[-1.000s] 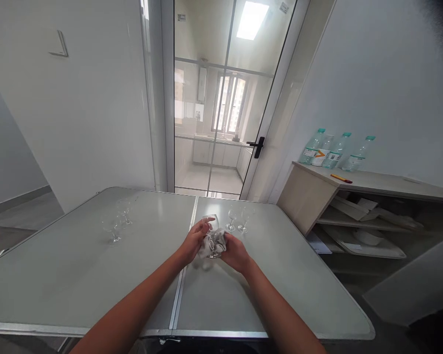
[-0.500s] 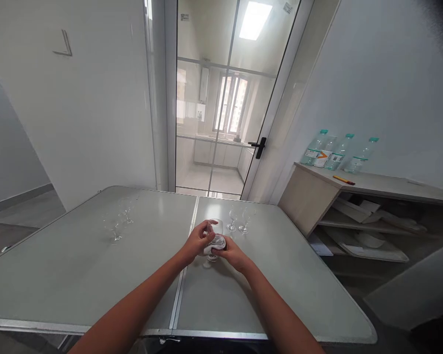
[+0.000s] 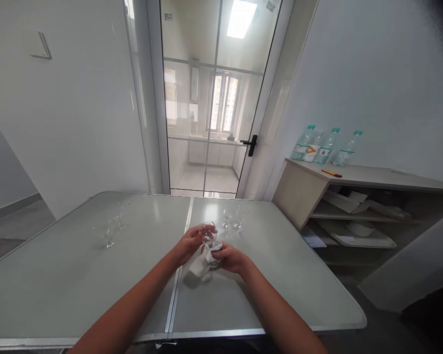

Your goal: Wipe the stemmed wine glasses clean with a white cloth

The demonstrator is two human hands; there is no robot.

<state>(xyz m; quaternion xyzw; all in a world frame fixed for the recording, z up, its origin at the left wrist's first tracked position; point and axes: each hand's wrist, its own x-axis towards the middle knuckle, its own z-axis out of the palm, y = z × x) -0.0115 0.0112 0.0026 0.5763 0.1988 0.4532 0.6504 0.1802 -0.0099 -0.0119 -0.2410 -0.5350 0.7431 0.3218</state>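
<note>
Over the middle of the grey table [image 3: 77, 285], my left hand [image 3: 187, 243] is closed around the bowl of a clear stemmed glass [image 3: 207, 232]. My right hand [image 3: 229, 257] grips a white cloth [image 3: 200, 262] pressed against the lower part of that glass; the cloth's loose end hangs down to the left. The glass stem is mostly hidden by the cloth and fingers. Two more stemmed glasses [image 3: 232, 219] stand just beyond my hands. Two others [image 3: 112, 228] stand at the table's left.
A seam runs down the table's middle. A wooden shelf unit [image 3: 354, 196] stands to the right with water bottles [image 3: 327, 146] and a pencil on top. A glass door [image 3: 214, 98] is behind the table.
The cloth was bunched around the glass; now it has unfurled and hangs lower left. Both hands stay on the glass. The camera has shifted slightly to the right.
</note>
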